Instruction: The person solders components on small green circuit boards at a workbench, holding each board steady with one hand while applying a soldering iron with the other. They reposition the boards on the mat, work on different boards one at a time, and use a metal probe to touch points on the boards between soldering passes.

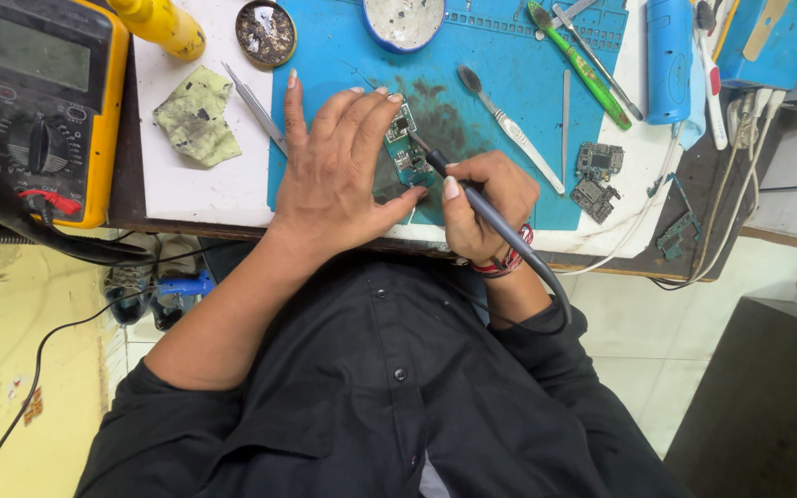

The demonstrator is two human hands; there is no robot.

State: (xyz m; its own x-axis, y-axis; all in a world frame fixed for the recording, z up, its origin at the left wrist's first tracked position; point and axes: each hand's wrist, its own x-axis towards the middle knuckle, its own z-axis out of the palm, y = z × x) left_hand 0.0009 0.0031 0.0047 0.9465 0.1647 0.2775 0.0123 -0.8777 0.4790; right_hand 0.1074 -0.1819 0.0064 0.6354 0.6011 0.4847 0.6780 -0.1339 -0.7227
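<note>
Left hand (339, 175): lay open, fingers spread, pressing green circuit board (405, 148) onto blue mat (509, 83). Right hand (486, 205): gripped soldering iron (481, 207), tip on board.

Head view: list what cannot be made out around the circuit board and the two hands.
- Circuit board: largely hidden under the left hand.
- Soldering iron tip: too small to tell whether it touches the board.
- Iron's cable: passes behind the right hand and wrist; its end is out of sight.
- Yellow multimeter: cut off by the left and top edges.
</note>
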